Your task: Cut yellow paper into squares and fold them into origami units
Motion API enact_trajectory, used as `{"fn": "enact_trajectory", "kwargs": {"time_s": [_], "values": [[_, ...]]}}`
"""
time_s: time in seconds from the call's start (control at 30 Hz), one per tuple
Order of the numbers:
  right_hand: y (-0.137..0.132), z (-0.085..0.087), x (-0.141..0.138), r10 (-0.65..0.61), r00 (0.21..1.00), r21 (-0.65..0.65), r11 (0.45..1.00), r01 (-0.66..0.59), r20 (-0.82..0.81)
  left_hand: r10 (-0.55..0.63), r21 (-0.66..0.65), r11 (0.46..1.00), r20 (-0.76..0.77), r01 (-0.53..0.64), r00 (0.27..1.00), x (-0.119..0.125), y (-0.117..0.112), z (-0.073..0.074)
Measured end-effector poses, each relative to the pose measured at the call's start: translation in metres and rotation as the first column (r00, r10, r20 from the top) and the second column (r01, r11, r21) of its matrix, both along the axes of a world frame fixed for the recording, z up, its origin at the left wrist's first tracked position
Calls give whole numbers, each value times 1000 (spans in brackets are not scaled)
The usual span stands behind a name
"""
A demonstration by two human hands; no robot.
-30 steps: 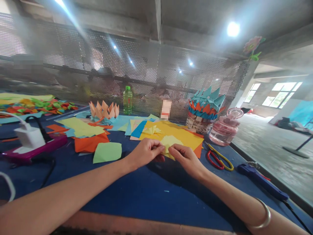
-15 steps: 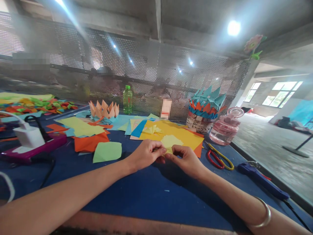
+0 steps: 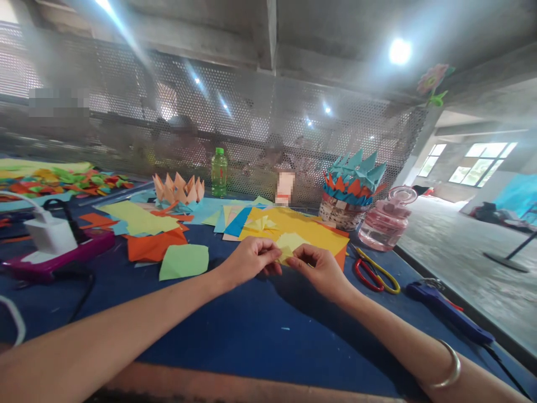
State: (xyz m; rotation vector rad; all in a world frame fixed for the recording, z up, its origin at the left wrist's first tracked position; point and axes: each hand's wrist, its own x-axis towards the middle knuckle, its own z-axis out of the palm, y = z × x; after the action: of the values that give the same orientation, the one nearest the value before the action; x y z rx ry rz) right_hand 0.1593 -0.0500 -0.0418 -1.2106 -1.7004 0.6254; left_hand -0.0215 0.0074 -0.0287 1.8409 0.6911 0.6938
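Observation:
A small piece of yellow paper (image 3: pixel 286 256) is pinched between my two hands, above the blue tabletop. My left hand (image 3: pixel 254 257) grips its left side with thumb and fingers. On its right side, my right hand (image 3: pixel 318 267) holds it the same way. Just beyond, pale yellow paper (image 3: pixel 292 240) lies on a large orange-yellow sheet (image 3: pixel 323 230). A folded, pointed pale yellow paper shape (image 3: pixel 264 224) rests on that sheet too. To the left lies a light green paper square (image 3: pixel 184 262).
Scissors (image 3: pixel 375 274) and a blue glue gun (image 3: pixel 451 310) lie at the right, near a pink bottle (image 3: pixel 384 224). Behind stand a pointed paper basket (image 3: pixel 346 210), a peach paper crown (image 3: pixel 179 190) and a green bottle (image 3: pixel 218 173). A purple power strip (image 3: pixel 94 246) sits left.
My hands have drawn slightly apart, and more of the small yellow paper shows between the fingertips. The things on the table stay where they were.

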Motion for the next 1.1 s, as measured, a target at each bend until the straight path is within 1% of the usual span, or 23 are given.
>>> {"fn": "enact_trajectory", "kwargs": {"time_s": [0.1,0.2,0.3,0.37,0.43,0.53,0.57,0.6,0.7,0.77,0.97,1.1], "values": [[0,1,1,-26,999,8,1000,25,30,19,52,999,-31,-18,999,0,0,-1],[-1,1,2,-37,998,11,999,37,53,86,107,991,-58,-79,995,0,0,-2],[0,1,2,-26,998,4,1000,25,56,105,110,989,-84,-96,991,-1,-1,1],[-1,1,2,-4,999,-6,1000,4,54,95,90,992,-97,-86,991,-2,-2,4],[-1,1,1,10,998,-6,1000,-9,60,80,42,996,-86,-77,993,-1,-3,6],[-1,3,1,-15,998,-5,1000,16,60,76,-73,994,-44,-79,996,0,-4,7],[-1,4,1,-31,998,-12,999,31,53,83,-88,992,-43,-87,996,0,-3,7],[0,5,1,-45,998,-24,999,46,44,94,-74,992,-53,-98,994,-1,-2,6],[2,6,3,-72,997,-54,996,73,20,152,86,986,-121,-142,981,-3,2,2],[3,6,4,-70,997,-64,995,71,13,188,154,975,-163,-163,969,-4,3,0],[4,5,3,-24,1000,-103,994,22,-18,223,162,968,-187,-194,957,-7,4,2],[6,10,4,-6,1000,-75,997,5,-14,205,187,966,-146,-176,968,-7,5,5]]}}
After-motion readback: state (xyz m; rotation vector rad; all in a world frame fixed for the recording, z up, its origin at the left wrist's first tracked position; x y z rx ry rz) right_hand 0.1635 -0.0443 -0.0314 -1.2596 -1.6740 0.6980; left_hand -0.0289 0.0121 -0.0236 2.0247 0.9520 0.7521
